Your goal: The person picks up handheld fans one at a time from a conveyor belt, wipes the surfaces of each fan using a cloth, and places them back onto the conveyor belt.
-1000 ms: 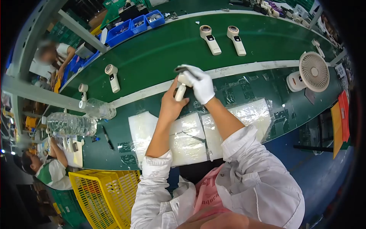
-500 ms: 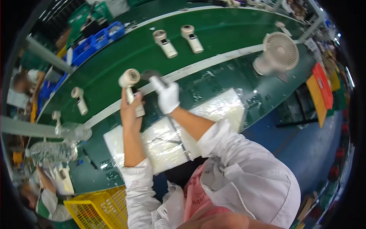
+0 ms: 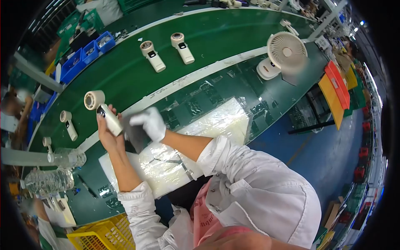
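Note:
My bare left hand (image 3: 109,137) is wrapped round the handle of a cream handheld fan (image 3: 111,121), whose round head points up and left, over the green belt. In my white-gloved right hand (image 3: 153,125) is a dark grey cloth (image 3: 135,134), smeared by motion and close to the right side of the fan's handle. Below both hands lies a white pad (image 3: 166,168) under shiny clear plastic, with its lower edge near my lap.
Several similar handheld fans, one of them here (image 3: 152,56), lie on the green belt (image 3: 216,39). A larger desk fan (image 3: 287,51) stands at right. Clear plastic bottles (image 3: 49,181) and a pen (image 3: 86,186) are at left, above a yellow crate (image 3: 100,235). Other people are at far left.
The view has shifted. My left hand has tilted the fan further left, and my right hand has brought the cloth from beside the fan's head down next to its handle.

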The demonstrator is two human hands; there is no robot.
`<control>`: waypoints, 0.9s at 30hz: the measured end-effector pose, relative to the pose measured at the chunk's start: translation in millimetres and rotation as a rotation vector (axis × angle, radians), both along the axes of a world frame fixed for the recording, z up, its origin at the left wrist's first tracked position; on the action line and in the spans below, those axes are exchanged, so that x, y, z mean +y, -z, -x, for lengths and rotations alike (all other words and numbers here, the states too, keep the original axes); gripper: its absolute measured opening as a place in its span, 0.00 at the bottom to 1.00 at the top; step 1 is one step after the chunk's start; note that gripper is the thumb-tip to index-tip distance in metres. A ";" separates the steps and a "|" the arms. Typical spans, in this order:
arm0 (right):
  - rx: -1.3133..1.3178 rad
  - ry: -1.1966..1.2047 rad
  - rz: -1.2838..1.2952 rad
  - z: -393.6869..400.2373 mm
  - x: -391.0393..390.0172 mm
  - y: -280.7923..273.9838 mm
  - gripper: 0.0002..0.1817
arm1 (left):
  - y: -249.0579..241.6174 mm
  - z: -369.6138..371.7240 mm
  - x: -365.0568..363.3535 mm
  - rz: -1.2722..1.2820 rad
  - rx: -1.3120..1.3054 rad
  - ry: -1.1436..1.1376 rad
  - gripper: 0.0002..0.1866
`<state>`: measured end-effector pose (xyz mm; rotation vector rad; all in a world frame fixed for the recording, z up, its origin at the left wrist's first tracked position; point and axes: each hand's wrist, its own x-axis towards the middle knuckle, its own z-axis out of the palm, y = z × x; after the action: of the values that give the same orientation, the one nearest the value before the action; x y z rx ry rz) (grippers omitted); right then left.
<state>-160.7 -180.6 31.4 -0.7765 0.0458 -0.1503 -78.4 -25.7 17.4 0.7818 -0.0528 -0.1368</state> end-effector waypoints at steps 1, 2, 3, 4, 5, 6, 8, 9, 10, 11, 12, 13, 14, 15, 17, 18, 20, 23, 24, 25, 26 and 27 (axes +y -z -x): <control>0.046 0.158 -0.032 -7.4 -2.1 6.0 0.14 | -4.2 4.5 -5.8 -0.055 -0.043 -0.024 0.19; 0.099 0.306 -0.063 -17.3 -3.9 13.2 0.16 | -6.9 10.6 -11.0 -0.114 -0.079 -0.056 0.20; 0.094 0.369 -0.104 -22.7 -3.1 16.7 0.16 | -9.2 17.2 -17.5 -0.053 -0.053 -0.021 0.19; 0.092 0.436 -0.149 -25.7 -0.8 20.0 0.16 | 2.8 16.8 -16.3 0.060 -0.039 0.117 0.21; 0.096 0.461 -0.127 -26.5 3.8 18.1 0.15 | 22.6 12.0 -15.1 0.055 -0.053 0.125 0.20; 0.094 0.390 -0.135 -22.9 8.2 17.3 0.17 | 13.7 23.4 -31.0 -0.004 0.006 0.086 0.21; 0.071 0.340 0.174 -6.2 18.7 2.2 0.18 | -3.8 42.8 -66.4 -0.028 -0.084 0.066 0.26; -0.005 0.366 0.209 -5.8 21.6 5.9 0.19 | -4.7 44.9 -73.8 -0.158 -0.126 0.026 0.27; -0.062 0.316 0.169 -5.4 20.6 4.8 0.17 | -4.3 43.8 -76.6 -0.288 -0.170 -0.012 0.28; -0.013 0.230 0.264 -2.7 17.4 7.5 0.17 | -3.3 41.9 -75.3 -0.300 -0.143 -0.050 0.28; 0.034 0.139 0.360 -0.1 14.4 7.8 0.18 | -2.8 40.8 -72.8 -0.311 -0.115 -0.093 0.29; -0.033 0.126 0.351 0.2 15.3 7.5 0.18 | -2.3 40.5 -68.2 -0.323 -0.084 -0.141 0.29; -0.100 0.112 0.338 -0.7 18.2 6.4 0.18 | -2.3 38.8 -62.8 -0.265 -0.069 -0.180 0.29; -0.167 0.102 0.320 -1.5 20.9 5.0 0.18 | -4.7 35.7 -58.3 -0.209 -0.057 -0.216 0.30; -0.280 0.089 0.443 -4.5 21.0 18.7 0.17 | -8.9 24.6 -43.4 -0.100 -0.013 -0.268 0.30; -0.340 0.089 0.515 -7.1 18.6 21.7 0.17 | -7.6 13.8 -34.6 -0.064 -0.015 -0.331 0.27; -0.138 -0.156 0.262 -8.8 3.2 13.8 0.15 | -6.9 -13.1 -16.4 -0.140 0.091 -0.479 0.22; 0.054 -0.058 -0.123 -28.9 -21.4 23.1 0.10 | -0.6 -81.0 1.7 -0.558 0.086 -0.643 0.18; 0.073 0.000 -0.155 -36.9 -27.3 34.0 0.12 | 9.3 -111.6 12.9 -0.734 0.007 -0.667 0.17; 0.056 -0.037 -0.261 -41.2 -35.9 33.0 0.12 | 17.3 -135.6 26.3 -0.840 -0.004 -0.620 0.20; 0.040 -0.068 -0.368 -43.5 -44.9 31.6 0.11 | 24.1 -158.5 37.8 -0.948 -0.016 -0.564 0.22; 0.076 -0.060 -0.472 -47.3 -49.3 28.6 0.12 | 33.3 -175.5 47.5 -1.199 -0.076 -0.559 0.24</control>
<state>-113.5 -229.9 2.8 -0.3119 0.1256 -0.0488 97.0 21.8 -15.9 1.9622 0.1988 0.4438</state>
